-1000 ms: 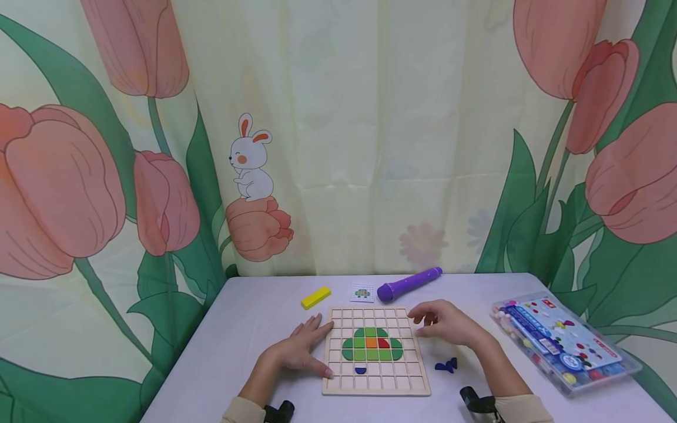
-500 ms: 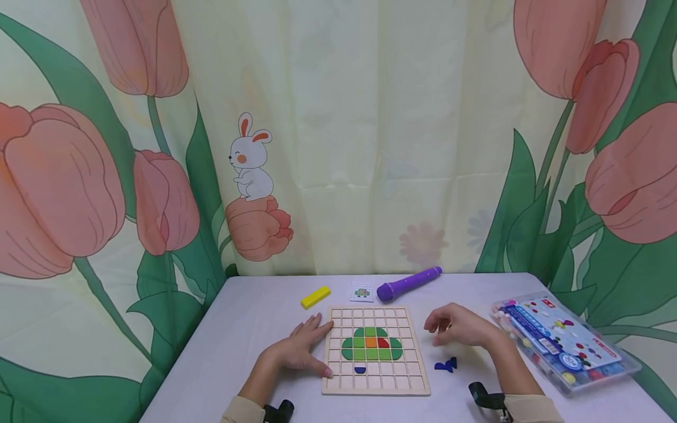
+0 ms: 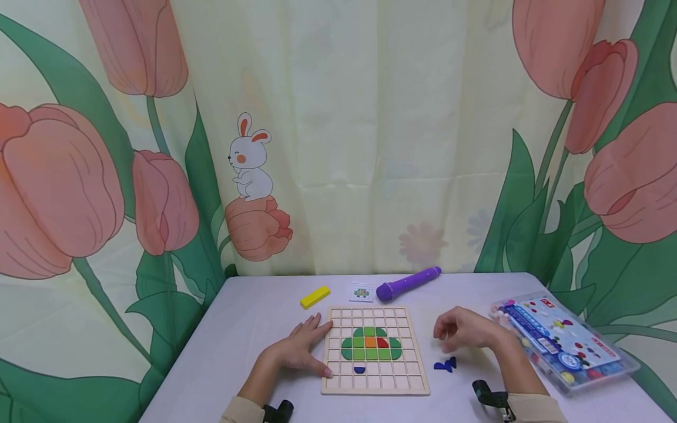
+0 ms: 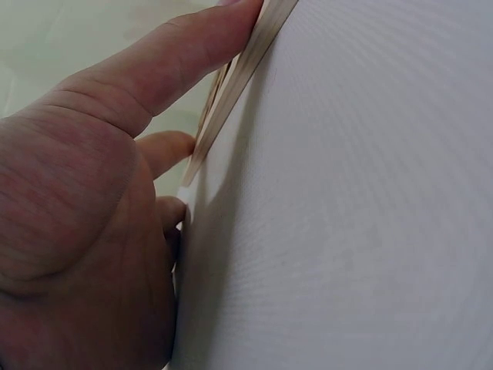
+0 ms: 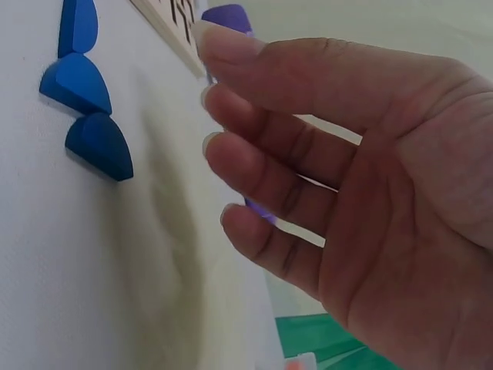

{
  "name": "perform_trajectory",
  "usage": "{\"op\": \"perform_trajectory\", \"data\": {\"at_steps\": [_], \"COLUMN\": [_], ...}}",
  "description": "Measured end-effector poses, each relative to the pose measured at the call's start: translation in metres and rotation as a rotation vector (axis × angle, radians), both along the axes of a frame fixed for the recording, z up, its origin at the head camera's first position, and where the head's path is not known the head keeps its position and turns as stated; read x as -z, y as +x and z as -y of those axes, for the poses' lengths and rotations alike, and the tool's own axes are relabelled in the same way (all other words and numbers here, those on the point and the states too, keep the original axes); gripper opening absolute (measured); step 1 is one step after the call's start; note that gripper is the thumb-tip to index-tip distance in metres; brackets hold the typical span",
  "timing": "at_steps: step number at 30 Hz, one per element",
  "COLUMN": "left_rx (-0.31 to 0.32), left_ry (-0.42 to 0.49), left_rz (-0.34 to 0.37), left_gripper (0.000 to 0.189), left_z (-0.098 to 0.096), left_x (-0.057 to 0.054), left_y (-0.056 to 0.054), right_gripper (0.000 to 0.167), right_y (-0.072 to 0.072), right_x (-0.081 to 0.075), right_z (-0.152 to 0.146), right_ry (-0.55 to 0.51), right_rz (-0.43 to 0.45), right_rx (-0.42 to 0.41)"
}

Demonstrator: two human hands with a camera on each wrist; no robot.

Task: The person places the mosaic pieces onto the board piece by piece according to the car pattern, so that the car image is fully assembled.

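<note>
A wooden grid board point(image 3: 391, 383) lies on the table, bearing green blocks point(image 3: 358, 353), an orange square point(image 3: 371, 342) and a red block point(image 3: 382, 342). Lower in the grid sits one blue half-round block point(image 3: 359, 370). My left hand point(image 3: 296, 351) rests at the board's left edge with fingers spread; in the left wrist view the thumb point(image 4: 166, 65) touches the wooden rim point(image 4: 245, 73). To the right of the board, my right hand point(image 3: 466, 328) hovers, its fingers loosely bent and holding nothing. Loose blue half-round blocks point(image 5: 77, 83) lie on the table just below it.
Behind the board are a yellow bar point(image 3: 315, 297), a small pattern card point(image 3: 362, 292) and a purple microphone-shaped object point(image 3: 408, 284). A clear plastic case point(image 3: 568, 341) of colourful pieces stands at the right. A flowered curtain point(image 3: 338, 141) hangs behind the table.
My right hand has moved right, away from the board's upper right edge, to just above the loose blue blocks. The left hand and the board have stayed in place.
</note>
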State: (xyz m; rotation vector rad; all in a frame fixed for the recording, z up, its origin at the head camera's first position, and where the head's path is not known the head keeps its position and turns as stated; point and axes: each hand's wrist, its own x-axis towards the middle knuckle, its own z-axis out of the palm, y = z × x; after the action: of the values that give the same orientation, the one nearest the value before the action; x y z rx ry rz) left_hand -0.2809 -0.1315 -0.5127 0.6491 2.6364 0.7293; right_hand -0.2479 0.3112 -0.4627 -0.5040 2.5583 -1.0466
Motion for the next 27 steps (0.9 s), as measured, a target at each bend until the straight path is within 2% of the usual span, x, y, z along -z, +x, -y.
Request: {"op": "perform_trajectory", "data": {"at_steps": [10,27], "left_rx": [0.001,0.032], "left_ry": [0.005,0.006], "left_rz": [0.004,-0.015], "left_gripper": [0.115,0.116], "left_z": [0.0,0.001], "left_x": [0.001,0.003], "left_y": [0.0,-0.001], "right_gripper": [0.023,0.022], "right_y": [0.004,0.008], "right_x": [0.006,0.009], "right_z": [-0.012,-0.008], "right_ry": [0.007,0.098], "right_rz": [0.126,0.115], "right_rx": [-0.028,0.016]}}
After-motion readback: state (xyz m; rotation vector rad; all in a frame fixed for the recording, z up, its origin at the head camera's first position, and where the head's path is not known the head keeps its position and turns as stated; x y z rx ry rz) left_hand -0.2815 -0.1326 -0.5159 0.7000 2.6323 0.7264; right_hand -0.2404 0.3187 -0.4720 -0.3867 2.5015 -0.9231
